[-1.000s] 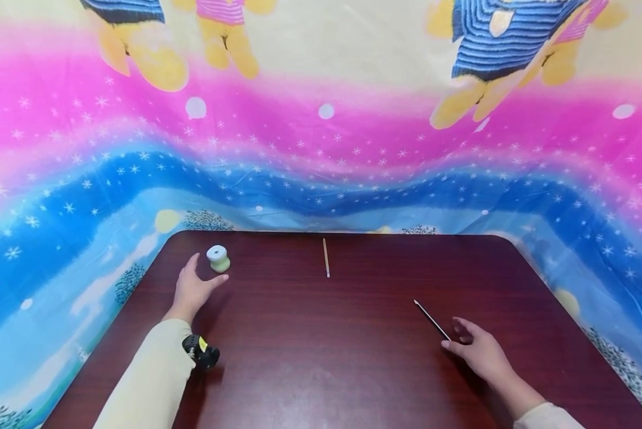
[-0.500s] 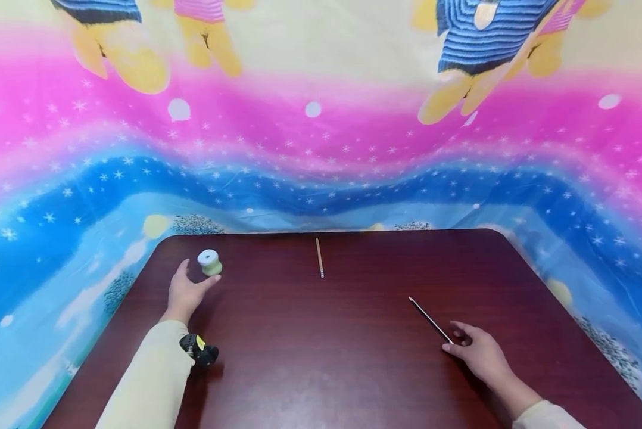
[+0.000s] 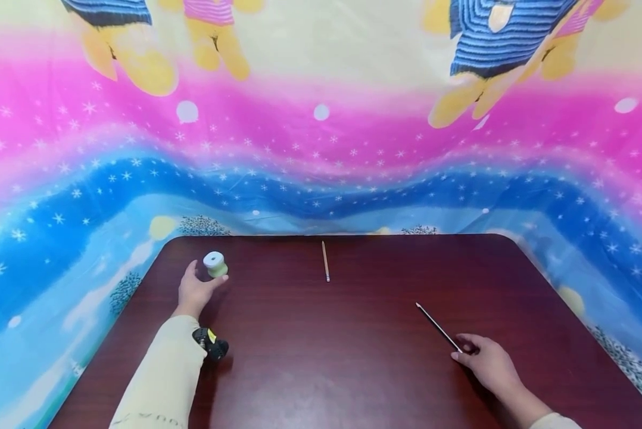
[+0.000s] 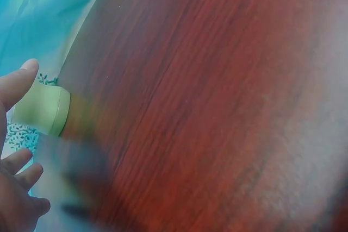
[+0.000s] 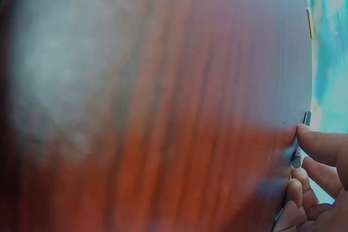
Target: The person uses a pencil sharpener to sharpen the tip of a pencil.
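A waisted, pale green pencil sharpener (image 3: 217,269) with a white top and a small dark hole stands at the table's far left. Around its near side my left hand (image 3: 195,295) lies with thumb and fingers spread. The thumb overlaps its lower right in the head view; whether it touches cannot be told. In the left wrist view, a gap shows between the sharpener (image 4: 46,110) and the lower fingers (image 4: 30,176). My right hand (image 3: 489,360), at the right, pinches a dark pencil (image 3: 436,325) near its end between thumb and fingers. Its pale tip points to the far left.
A yellow pencil (image 3: 326,262) lies near the middle of the far edge of the dark red wooden table (image 3: 321,345). A printed cloth (image 3: 321,149) hangs behind and beside the table. A black wrist camera (image 3: 211,344) sits on the left sleeve.
My left hand has closed in a little on the sharpener, its thumb now overlapping the base. My right hand has shifted slightly nearer with the pencil. The view has swayed a little.
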`<act>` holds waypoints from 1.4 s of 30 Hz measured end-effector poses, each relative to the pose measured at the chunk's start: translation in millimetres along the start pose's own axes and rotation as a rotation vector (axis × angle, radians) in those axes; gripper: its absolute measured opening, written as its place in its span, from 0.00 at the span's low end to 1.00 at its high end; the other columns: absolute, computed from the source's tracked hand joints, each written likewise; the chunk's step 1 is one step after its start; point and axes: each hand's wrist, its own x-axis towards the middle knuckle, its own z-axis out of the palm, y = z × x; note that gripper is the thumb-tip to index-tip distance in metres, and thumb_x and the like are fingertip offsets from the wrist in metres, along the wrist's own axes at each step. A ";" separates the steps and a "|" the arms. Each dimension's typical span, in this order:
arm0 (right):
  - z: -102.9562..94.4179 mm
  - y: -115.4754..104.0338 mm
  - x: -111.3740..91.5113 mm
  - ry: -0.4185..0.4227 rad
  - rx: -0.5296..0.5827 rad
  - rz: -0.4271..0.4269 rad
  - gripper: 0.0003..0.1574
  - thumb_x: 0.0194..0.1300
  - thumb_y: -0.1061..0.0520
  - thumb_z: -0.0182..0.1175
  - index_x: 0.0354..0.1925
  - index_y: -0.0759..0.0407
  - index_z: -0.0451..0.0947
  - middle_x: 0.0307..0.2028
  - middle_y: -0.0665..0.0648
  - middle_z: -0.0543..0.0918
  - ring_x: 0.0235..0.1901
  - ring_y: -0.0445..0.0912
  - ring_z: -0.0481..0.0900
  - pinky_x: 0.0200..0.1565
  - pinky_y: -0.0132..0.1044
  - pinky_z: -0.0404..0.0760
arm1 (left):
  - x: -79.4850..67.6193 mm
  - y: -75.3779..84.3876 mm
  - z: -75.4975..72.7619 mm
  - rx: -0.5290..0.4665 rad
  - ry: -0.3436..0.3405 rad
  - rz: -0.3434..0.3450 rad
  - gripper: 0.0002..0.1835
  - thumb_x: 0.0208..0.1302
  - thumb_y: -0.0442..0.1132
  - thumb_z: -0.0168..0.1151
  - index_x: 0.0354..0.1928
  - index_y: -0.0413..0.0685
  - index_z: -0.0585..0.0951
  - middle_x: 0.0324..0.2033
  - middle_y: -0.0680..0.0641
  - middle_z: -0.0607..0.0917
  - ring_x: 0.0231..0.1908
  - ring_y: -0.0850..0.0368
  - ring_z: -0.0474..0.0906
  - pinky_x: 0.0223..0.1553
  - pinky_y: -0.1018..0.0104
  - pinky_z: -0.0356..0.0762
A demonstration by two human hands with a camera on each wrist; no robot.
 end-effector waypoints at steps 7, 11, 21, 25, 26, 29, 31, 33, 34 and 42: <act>0.3 -1.4 -0.5 -0.001 -0.012 -0.003 0.21 0.56 0.57 0.69 0.46 0.68 0.80 0.28 0.49 0.78 0.30 0.44 0.75 0.35 0.42 0.73 | 6.0 0.1 2.4 -0.015 -0.017 -0.010 0.52 0.60 0.45 0.67 0.74 0.35 0.44 0.70 0.28 0.55 0.70 0.34 0.51 0.67 0.40 0.53; -0.8 -1.6 -1.7 -0.004 -0.015 -0.006 0.18 0.57 0.58 0.68 0.43 0.68 0.81 0.26 0.47 0.77 0.28 0.42 0.73 0.35 0.41 0.73 | 10.0 1.8 7.5 -0.019 -0.021 0.001 0.51 0.60 0.44 0.67 0.74 0.34 0.45 0.70 0.29 0.56 0.70 0.34 0.51 0.67 0.41 0.52; -4.8 -4.1 -0.3 -0.066 -0.021 0.044 0.11 0.60 0.59 0.64 0.40 0.65 0.81 0.28 0.50 0.82 0.28 0.43 0.74 0.32 0.41 0.72 | 16.6 6.0 18.2 -0.056 -0.008 0.017 0.45 0.60 0.41 0.67 0.71 0.32 0.52 0.67 0.29 0.61 0.68 0.35 0.56 0.67 0.42 0.53; -4.7 -6.0 2.4 -0.087 -0.030 0.058 0.10 0.62 0.60 0.61 0.40 0.64 0.81 0.31 0.53 0.84 0.28 0.43 0.75 0.31 0.41 0.72 | 18.5 7.6 20.0 -0.056 0.017 -0.003 0.43 0.61 0.40 0.66 0.71 0.32 0.53 0.67 0.29 0.62 0.68 0.34 0.57 0.67 0.42 0.54; -4.7 -6.5 3.0 -0.088 -0.029 0.058 0.09 0.62 0.60 0.61 0.40 0.64 0.82 0.31 0.53 0.84 0.28 0.43 0.74 0.31 0.41 0.72 | 19.1 8.3 20.3 -0.057 0.025 -0.010 0.43 0.61 0.40 0.65 0.71 0.32 0.54 0.67 0.29 0.62 0.67 0.34 0.57 0.67 0.41 0.54; -5.2 -8.5 5.0 -0.094 -0.024 0.055 0.10 0.61 0.60 0.62 0.40 0.64 0.82 0.30 0.52 0.83 0.26 0.43 0.72 0.30 0.39 0.69 | 20.8 10.9 21.0 -0.050 0.055 -0.028 0.40 0.62 0.40 0.64 0.69 0.32 0.57 0.66 0.29 0.64 0.67 0.34 0.58 0.67 0.42 0.55; -5.6 -9.9 6.2 -0.097 -0.025 0.051 0.10 0.59 0.60 0.62 0.39 0.63 0.82 0.29 0.51 0.82 0.26 0.44 0.70 0.30 0.38 0.68 | 23.2 11.6 21.5 -0.043 0.072 -0.034 0.37 0.64 0.39 0.63 0.68 0.31 0.58 0.65 0.29 0.65 0.66 0.34 0.59 0.67 0.42 0.55; -5.6 -10.8 7.4 -0.103 -0.030 0.046 0.10 0.58 0.60 0.62 0.38 0.63 0.82 0.28 0.50 0.81 0.25 0.44 0.70 0.30 0.38 0.68 | 25.0 11.6 21.9 -0.038 0.089 -0.039 0.34 0.65 0.39 0.61 0.67 0.31 0.60 0.64 0.29 0.66 0.66 0.34 0.60 0.66 0.42 0.56; -5.5 -11.2 8.0 -0.104 -0.037 0.043 0.09 0.58 0.59 0.62 0.38 0.62 0.83 0.27 0.49 0.81 0.25 0.44 0.69 0.30 0.38 0.68 | 25.5 11.4 22.0 -0.038 0.094 -0.041 0.33 0.66 0.38 0.60 0.67 0.31 0.61 0.64 0.29 0.66 0.66 0.34 0.60 0.66 0.42 0.56; -1.4 -15.3 11.7 -0.097 -0.073 0.016 0.04 0.53 0.59 0.62 0.31 0.56 0.81 0.22 0.47 0.74 0.22 0.43 0.66 0.28 0.37 0.65 | 23.4 6.2 20.1 -0.106 0.123 -0.059 0.30 0.65 0.37 0.61 0.65 0.32 0.65 0.63 0.30 0.68 0.65 0.35 0.62 0.65 0.41 0.58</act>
